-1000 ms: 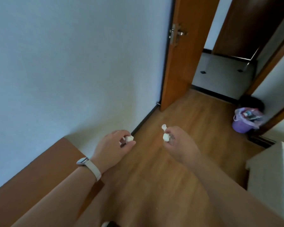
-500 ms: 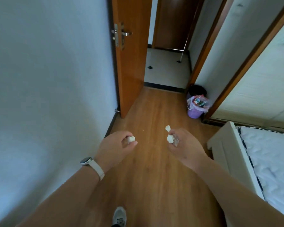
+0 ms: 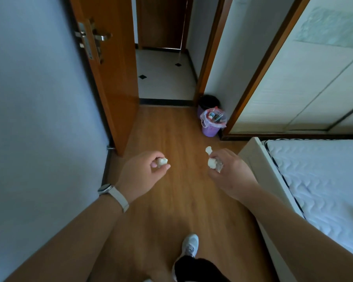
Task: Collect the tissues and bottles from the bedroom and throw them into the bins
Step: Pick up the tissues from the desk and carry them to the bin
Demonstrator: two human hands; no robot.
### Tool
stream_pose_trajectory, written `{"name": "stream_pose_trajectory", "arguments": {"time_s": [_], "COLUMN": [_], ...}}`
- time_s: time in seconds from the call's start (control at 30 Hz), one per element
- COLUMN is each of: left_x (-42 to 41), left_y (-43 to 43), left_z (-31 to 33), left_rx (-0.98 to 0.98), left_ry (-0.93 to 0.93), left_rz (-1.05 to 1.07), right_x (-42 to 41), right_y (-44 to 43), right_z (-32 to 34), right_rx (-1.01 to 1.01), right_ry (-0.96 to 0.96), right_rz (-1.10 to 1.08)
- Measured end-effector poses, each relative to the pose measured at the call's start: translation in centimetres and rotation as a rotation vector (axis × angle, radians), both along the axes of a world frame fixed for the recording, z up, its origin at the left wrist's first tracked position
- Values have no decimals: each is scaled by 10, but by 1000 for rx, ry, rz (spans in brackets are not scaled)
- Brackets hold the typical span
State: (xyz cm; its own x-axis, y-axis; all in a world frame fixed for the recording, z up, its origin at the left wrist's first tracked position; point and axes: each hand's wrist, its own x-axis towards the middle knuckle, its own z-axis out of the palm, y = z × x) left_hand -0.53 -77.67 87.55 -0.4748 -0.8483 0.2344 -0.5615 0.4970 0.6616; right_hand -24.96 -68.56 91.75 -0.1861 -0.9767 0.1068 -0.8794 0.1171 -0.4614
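My left hand point(image 3: 140, 175) is closed around a small crumpled white tissue point(image 3: 162, 161) that pokes out between thumb and fingers. My right hand point(image 3: 231, 174) grips another crumpled white tissue point(image 3: 211, 161), with a twisted end sticking up and a bit of clear wrapping beside it. Both hands are held out over the wooden floor. Ahead on the right stands a purple bin point(image 3: 211, 128) lined with a pink bag and holding rubbish. Directly behind it sits a second bin point(image 3: 209, 101) with a black liner. No bottle is visible in my hands.
An open wooden door point(image 3: 110, 78) stands on the left against the white wall point(image 3: 39, 119), with a tiled hallway point(image 3: 163, 78) beyond. A white bed with a mattress point(image 3: 318, 190) fills the right side. A wardrobe point(image 3: 306, 78) rises behind it. My white shoe point(image 3: 190, 246) is on the floor below.
The view has swung right and moved forward along the floor. The bins and the bed have come closer and more central. Both hands keep hold of their tissues.
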Motion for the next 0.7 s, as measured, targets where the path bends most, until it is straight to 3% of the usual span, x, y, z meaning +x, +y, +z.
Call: {"name": "stream_pose_trajectory", "arguments": {"time_s": [0.33, 0.7], "left_x": [-71, -203], "left_y": [-112, -251], "left_z": [-7, 18], "left_rx": [54, 85], "left_ry": [-118, -91], "left_rz": [-5, 32], "right_x": [-75, -198], "right_y": [-118, -254], "right_z": [-42, -25], "right_rx": [-6, -12], "right_ry": [-130, -155], "right_rz": [-23, -46]}}
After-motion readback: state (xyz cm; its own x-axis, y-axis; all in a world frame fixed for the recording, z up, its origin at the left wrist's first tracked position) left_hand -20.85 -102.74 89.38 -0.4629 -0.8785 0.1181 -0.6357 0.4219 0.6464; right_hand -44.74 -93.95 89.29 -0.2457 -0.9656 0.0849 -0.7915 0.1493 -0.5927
